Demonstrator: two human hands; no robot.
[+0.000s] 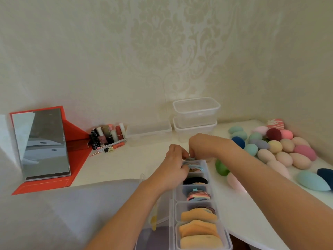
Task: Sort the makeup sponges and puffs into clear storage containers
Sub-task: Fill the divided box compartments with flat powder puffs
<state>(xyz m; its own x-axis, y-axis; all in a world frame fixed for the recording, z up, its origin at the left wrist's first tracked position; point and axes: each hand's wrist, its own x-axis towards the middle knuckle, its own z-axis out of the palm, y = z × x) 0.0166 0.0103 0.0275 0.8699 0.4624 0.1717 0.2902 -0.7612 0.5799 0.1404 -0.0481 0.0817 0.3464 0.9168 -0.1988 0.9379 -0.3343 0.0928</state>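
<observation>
Tucking pale-blue flat round puff (196, 166) into far compartment of long clear divided plastic box (177, 206), long axis running away from near edge of desk (126, 163). Left hand (175, 160) and right hand (200, 145) together, both pinching it. Egg-shaped foam sponges (281, 148) lie rightward, nearer right hand.

2 hands (177, 159) (203, 144); 3 clear tubs (196, 107) (195, 125) (148, 129); 1 mirror (43, 141); ca. 22 sponges (274, 146)
</observation>
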